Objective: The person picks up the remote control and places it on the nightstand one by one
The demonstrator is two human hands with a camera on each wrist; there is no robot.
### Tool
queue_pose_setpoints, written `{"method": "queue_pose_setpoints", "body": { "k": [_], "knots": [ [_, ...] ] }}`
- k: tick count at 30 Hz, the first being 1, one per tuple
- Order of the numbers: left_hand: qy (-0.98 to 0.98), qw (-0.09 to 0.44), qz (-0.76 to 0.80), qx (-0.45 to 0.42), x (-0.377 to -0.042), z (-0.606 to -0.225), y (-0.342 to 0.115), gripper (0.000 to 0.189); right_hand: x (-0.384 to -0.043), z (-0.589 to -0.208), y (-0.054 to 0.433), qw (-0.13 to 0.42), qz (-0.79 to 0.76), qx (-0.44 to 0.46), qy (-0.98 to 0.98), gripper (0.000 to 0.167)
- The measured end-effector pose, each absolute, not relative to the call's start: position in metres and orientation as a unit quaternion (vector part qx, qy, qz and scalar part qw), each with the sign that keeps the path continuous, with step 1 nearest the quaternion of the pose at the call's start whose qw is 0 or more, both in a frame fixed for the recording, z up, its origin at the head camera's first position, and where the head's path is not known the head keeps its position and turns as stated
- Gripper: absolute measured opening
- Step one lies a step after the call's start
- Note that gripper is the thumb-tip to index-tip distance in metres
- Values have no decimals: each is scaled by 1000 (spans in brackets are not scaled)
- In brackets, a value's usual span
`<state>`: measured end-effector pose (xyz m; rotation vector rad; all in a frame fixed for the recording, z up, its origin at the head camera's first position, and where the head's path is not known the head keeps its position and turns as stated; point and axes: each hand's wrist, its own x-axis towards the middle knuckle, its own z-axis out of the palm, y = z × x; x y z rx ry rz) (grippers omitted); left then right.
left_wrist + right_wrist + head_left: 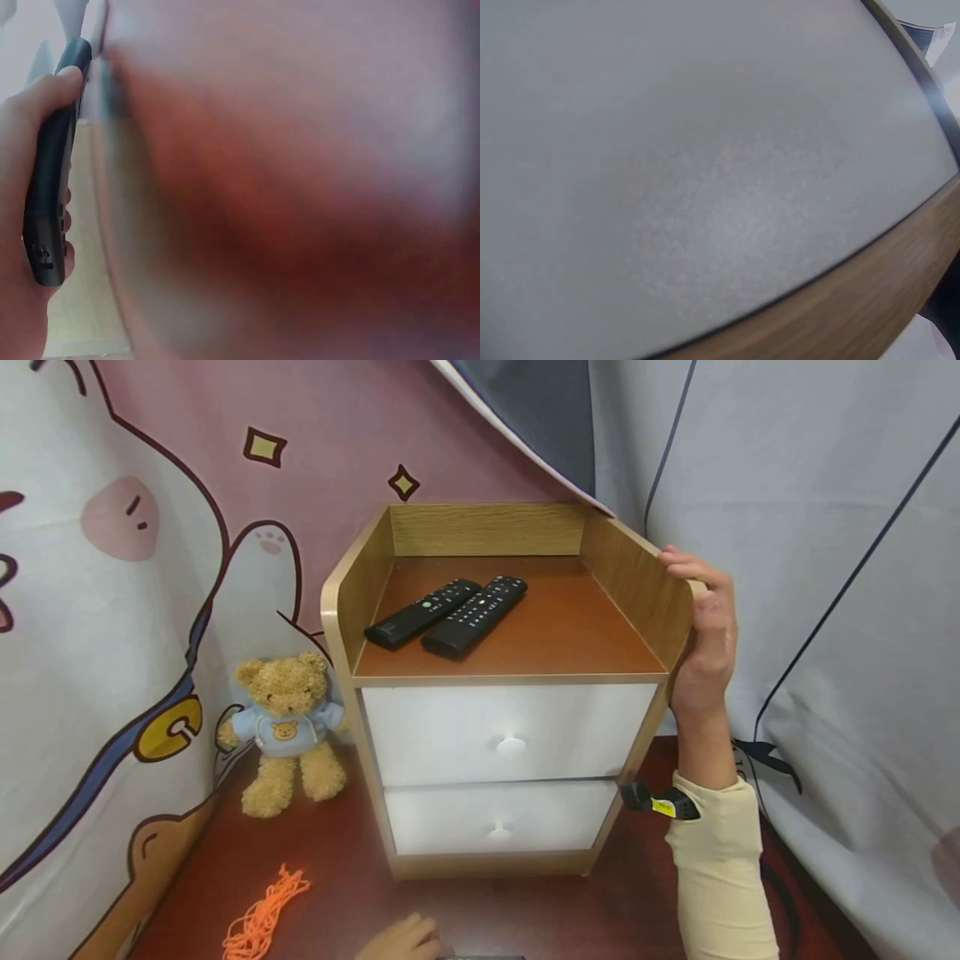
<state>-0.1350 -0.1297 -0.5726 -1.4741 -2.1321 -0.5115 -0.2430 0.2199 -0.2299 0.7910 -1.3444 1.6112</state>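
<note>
A small wood-trimmed cabinet (517, 864) with two white drawers stands in the middle of the head view. My right hand (705, 635) grips the top edge of its right side panel, fingertips bent over the rim. Two black remote controls, a left one (423, 614) and a right one (476, 617), lie side by side on the cabinet's brown top. At the bottom edge of the head view, my left hand (405, 941) is partly cut off. In the left wrist view it holds a slim black handheld device (51, 165), its exact kind unclear.
Left of the cabinet sits a teddy bear (288, 727) in a blue hoodie. An orange cord bundle (266, 914) lies on the dark red table (337, 877). Printed cloth (322, 443) hangs behind, and a pale curtain (847, 568) hangs at right.
</note>
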Motion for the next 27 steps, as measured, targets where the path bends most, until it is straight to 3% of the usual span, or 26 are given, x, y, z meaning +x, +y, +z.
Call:
{"method": "queue_pose_setpoints", "body": {
  "k": [6, 15, 19, 27],
  "knots": [
    [-780, 217, -218, -545, -143, -540, -135, 35, -243, -230, 220, 434, 647, 320, -540, 34],
    [-811, 140, -297, -485, -136, -468, -129, 54, -243, -228, 219, 432, 644, 322, -543, 34],
    [-812, 158, -287, -483, -135, -440, -123, 56, -244, -228, 219, 431, 645, 322, -543, 33],
    [-782, 248, -237, -521, -138, -395, -116, 63, -243, -229, 220, 429, 648, 321, -541, 33]
  ]
}}
